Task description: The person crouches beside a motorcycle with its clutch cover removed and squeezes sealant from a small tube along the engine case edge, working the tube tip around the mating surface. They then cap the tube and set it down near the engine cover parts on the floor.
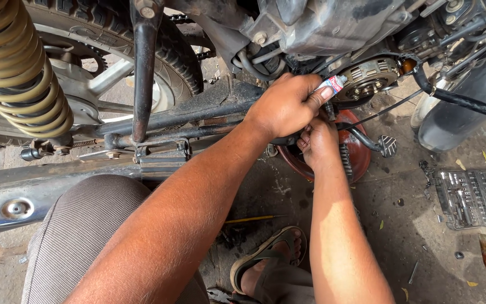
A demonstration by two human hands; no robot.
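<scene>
My left hand (285,104) pinches a small white and red tube (331,84) between thumb and fingers, its tip held toward the open round engine part (367,79) on the side of a motorcycle. Just below, my right hand (317,141) is curled shut around something small that I cannot make out, close beside a long threaded part (346,160). Both hands are over a round red-brown pan (361,152) on the ground.
A socket set in a grey tray (469,198) lies on the ground at right. The rear tyre (164,50), gold shock spring (12,67), chrome exhaust (23,197) and footrest bars (158,124) fill the left. A black cable (457,98) crosses at right. My sandalled foot (268,259) is below.
</scene>
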